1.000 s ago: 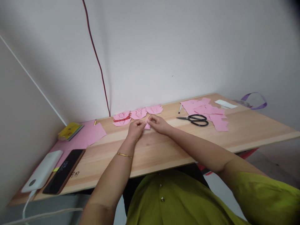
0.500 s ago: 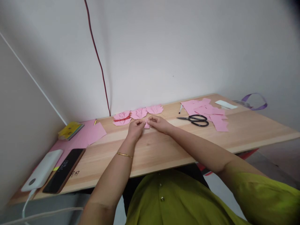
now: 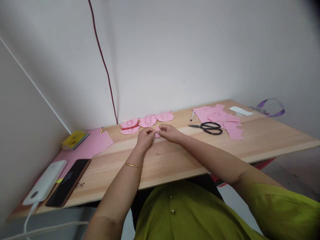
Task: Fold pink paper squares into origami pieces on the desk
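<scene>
Both hands meet over the middle of the table, pinching one small piece of pink paper (image 3: 157,135) between their fingertips. My left hand (image 3: 146,137) grips its left side, and my right hand (image 3: 170,132) grips its right side. Fingers cover much of the piece, so its full shape is hidden. Just behind the hands lie several pink paper cutouts with jagged edges (image 3: 147,121), some with creases or dark lines. A red strip (image 3: 130,127) lies across the leftmost ones.
Black-handled scissors (image 3: 207,127), a pen (image 3: 192,116) and pink paper scraps (image 3: 222,117) lie to the right. At left are pink sheets (image 3: 92,144), a yellow packet (image 3: 74,139), a phone (image 3: 68,182) and a white power bank (image 3: 45,182) with a cable.
The fingertips have shifted very slightly on the pink paper, with the right hand a touch further right. Both hands keep their pinch; the things on the table stay put.
</scene>
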`<control>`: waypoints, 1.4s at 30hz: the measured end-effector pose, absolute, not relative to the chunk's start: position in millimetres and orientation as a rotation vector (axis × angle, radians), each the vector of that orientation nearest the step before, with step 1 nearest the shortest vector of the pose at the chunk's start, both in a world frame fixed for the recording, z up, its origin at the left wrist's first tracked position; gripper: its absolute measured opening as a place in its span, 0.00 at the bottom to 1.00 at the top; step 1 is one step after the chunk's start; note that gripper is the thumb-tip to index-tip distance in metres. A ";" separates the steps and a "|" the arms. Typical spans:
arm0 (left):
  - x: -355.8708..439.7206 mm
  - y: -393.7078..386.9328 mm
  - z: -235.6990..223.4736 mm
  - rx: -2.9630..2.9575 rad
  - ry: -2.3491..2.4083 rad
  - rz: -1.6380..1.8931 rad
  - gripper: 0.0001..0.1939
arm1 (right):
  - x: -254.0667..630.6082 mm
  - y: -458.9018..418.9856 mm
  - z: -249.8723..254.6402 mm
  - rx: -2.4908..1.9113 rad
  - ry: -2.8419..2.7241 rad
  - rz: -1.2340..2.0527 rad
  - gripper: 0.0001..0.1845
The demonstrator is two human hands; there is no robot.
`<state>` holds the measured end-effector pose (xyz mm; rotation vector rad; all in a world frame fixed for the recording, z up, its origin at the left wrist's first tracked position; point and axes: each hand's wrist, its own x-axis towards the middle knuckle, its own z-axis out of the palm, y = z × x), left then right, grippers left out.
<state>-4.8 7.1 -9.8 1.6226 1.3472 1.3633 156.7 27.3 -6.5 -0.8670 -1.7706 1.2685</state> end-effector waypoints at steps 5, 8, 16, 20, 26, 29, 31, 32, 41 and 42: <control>-4.3 5.3 -7.6 1.624 1.356 1.352 0.05 | 158.1 28.7 -7.8 -0.830 -1.772 1.269 0.12; -4.2 4.5 -6.8 1.613 1.356 1.344 0.05 | 158.7 28.7 -7.3 -0.804 -1.782 1.294 0.11; -5.1 4.6 -6.1 1.521 1.312 1.345 0.05 | 160.3 27.1 -3.7 -0.749 -1.767 1.390 0.13; -5.9 5.9 -9.9 1.433 1.251 1.346 0.06 | 160.8 28.2 -5.0 -0.747 -1.744 1.419 0.14; -4.3 6.8 -12.3 1.258 1.094 1.354 0.16 | 160.0 31.7 -9.5 -0.762 -1.652 1.408 0.16; -2.6 5.0 -9.8 1.167 1.048 1.348 0.23 | 159.4 32.9 -10.3 -0.763 -1.623 1.398 0.17; -1.3 3.7 -8.8 1.131 1.034 1.324 0.23 | 159.0 32.6 -10.1 -0.766 -1.614 1.398 0.17; -0.6 3.4 -8.8 1.127 1.032 1.315 0.22 | 158.7 32.2 -10.1 -0.769 -1.616 1.399 0.18; 0.1 5.5 -11.5 1.229 1.119 1.377 0.08 | 157.6 30.7 -12.8 -0.799 -1.750 1.344 0.17; -0.1 5.5 -11.2 1.239 1.132 1.380 0.08 | 157.6 30.7 -12.8 -0.796 -1.759 1.337 0.17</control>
